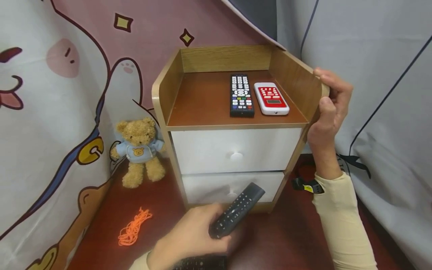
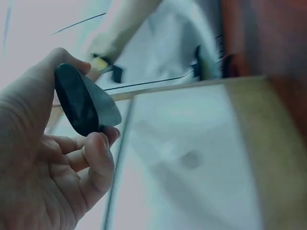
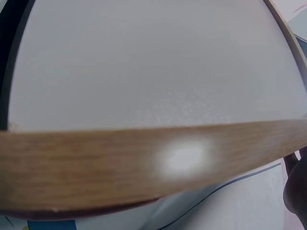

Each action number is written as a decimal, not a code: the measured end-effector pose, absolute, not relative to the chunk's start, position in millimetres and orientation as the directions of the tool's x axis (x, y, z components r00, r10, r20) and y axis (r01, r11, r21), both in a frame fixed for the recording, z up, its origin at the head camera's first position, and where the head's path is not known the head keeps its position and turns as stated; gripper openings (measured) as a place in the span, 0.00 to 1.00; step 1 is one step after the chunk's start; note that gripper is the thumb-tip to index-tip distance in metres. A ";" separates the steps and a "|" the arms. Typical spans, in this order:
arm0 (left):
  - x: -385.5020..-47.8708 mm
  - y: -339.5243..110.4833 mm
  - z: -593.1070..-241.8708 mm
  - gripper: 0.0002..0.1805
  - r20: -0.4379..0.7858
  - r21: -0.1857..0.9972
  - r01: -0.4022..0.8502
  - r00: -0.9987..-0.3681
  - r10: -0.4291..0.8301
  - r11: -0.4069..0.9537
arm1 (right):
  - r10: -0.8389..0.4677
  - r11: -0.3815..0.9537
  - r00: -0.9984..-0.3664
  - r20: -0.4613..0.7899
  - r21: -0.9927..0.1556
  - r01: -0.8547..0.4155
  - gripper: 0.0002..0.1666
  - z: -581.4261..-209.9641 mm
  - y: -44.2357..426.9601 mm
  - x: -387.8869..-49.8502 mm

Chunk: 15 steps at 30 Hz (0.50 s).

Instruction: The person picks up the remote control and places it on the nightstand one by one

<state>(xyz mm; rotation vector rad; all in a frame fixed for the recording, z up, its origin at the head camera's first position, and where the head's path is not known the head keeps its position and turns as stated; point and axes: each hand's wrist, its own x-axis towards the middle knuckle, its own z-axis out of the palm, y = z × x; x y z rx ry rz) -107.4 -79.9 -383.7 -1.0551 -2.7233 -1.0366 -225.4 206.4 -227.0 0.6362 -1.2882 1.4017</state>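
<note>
Floor (image 1: 104,225); cropped remote (image 1: 206,263) below left hand (image 1: 190,232)

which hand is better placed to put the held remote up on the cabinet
Probably the left hand: it holds the black remote in front of the lower drawer. The right hand grips the cabinet's side panel and would have to let go first.

I can't read a word or number from here: key markings on the slanting black plastic remote (image 1: 237,210), the black remote with white and coloured keys (image 1: 241,95) and the white, red-faced remote (image 1: 271,98) are too small.
</note>
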 end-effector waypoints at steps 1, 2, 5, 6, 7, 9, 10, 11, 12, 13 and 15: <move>-106.4 -83.8 -375.5 0.19 0.266 0.574 0.606 -0.774 0.574 0.551 | 0.345 0.165 -0.281 0.896 -0.352 -0.921 0.21 -226.7 206.4 -225.3; -105.6 -87.7 -367.5 0.19 0.266 0.576 0.597 -0.783 0.563 0.558 | 0.344 0.166 -0.282 0.896 -0.353 -0.921 0.21 -226.5 206.5 -225.1; -104.5 -99.6 -343.8 0.18 0.264 0.590 0.567 -0.809 0.526 0.575 | 0.348 0.161 -0.281 0.894 -0.353 -0.922 0.21 -225.8 206.3 -225.0; -104.1 -103.4 -336.0 0.18 0.268 0.590 0.560 -0.815 0.513 0.582 | 0.349 0.162 -0.280 0.894 -0.351 -0.922 0.21 -225.8 206.1 -225.0; -103.3 -106.9 -328.6 0.19 0.276 0.588 0.559 -0.818 0.504 0.585 | 0.349 0.159 -0.279 0.895 -0.350 -0.923 0.21 -225.8 205.9 -225.0; -100.3 -113.4 -314.8 0.19 0.290 0.583 0.559 -0.821 0.492 0.589 | 0.351 0.152 -0.277 0.895 -0.346 -0.926 0.21 -226.0 205.4 -225.2; -98.8 -115.9 -308.4 0.19 0.294 0.577 0.565 -0.818 0.494 0.590 | 0.351 0.154 -0.276 0.895 -0.346 -0.925 0.21 -226.5 205.8 -225.2; -97.0 -118.3 -302.3 0.19 0.302 0.568 0.576 -0.811 0.502 0.588 | 0.352 0.155 -0.276 0.895 -0.346 -0.925 0.21 -227.0 206.0 -225.4; -95.1 -120.4 -296.6 0.19 0.312 0.558 0.592 -0.799 0.514 0.582 | 0.350 0.155 -0.277 0.895 -0.347 -0.925 0.21 -227.3 206.3 -225.5; -92.9 -122.3 -291.0 0.19 0.322 0.548 0.607 -0.788 0.525 0.575 | 0.350 0.153 -0.277 0.895 -0.347 -0.925 0.21 -227.6 206.6 -225.6; -88.9 -125.9 -279.7 0.19 0.344 0.539 0.634 -0.767 0.542 0.555 | 0.349 0.154 -0.278 0.895 -0.347 -0.925 0.21 -227.7 207.0 -226.0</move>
